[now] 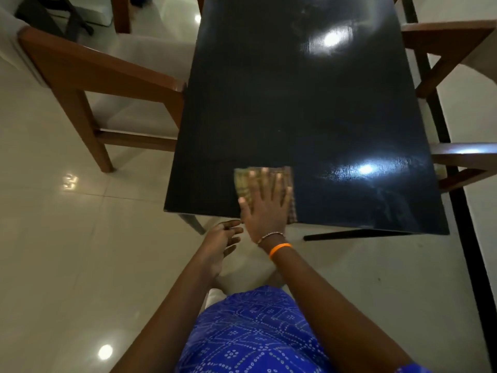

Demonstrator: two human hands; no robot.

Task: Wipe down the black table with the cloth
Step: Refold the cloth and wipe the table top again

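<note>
Near the black table's (295,103) front edge, your flat right hand (265,208) is pressing the cloth (243,181); left hand (220,243) is hanging loose, empty; keep strokes overlapping.

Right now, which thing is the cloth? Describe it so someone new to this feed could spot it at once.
Find the black table that fills the middle of the view and follow it to its near edge. There the right hand lies flat with fingers spread on the cloth, left of centre. It is a yellowish checked square, the only thing on the dark glossy top.
</note>
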